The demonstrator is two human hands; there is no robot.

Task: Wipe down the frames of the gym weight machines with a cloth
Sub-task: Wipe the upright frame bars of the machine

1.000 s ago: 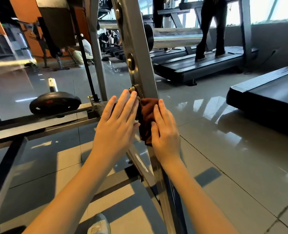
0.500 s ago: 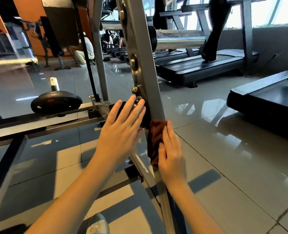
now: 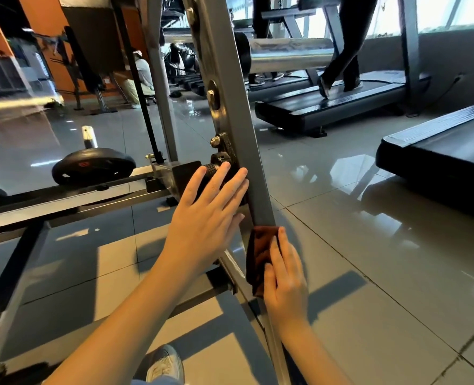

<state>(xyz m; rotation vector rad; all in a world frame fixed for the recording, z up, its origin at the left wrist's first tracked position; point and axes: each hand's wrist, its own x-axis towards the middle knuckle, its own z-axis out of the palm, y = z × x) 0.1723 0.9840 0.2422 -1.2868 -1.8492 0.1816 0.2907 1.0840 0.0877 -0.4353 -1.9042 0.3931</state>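
A grey slanted steel upright of a weight machine runs from the top centre down to the floor in front of me. My right hand presses a dark reddish-brown cloth flat against the upright's lower part, fingers straight. My left hand rests open with straight fingers on the left side of the upright, fingertips by a black bolt fitting. Part of the cloth is hidden under my right hand.
A black weight plate sits on a low horizontal frame bar at left. Treadmills stand at the back right, a person walking on one; another treadmill deck is at right. My shoe is below on glossy tiles.
My right hand has slid the cloth down the upright, from beside the bolt fitting to well below it. My left hand stayed near the fitting.
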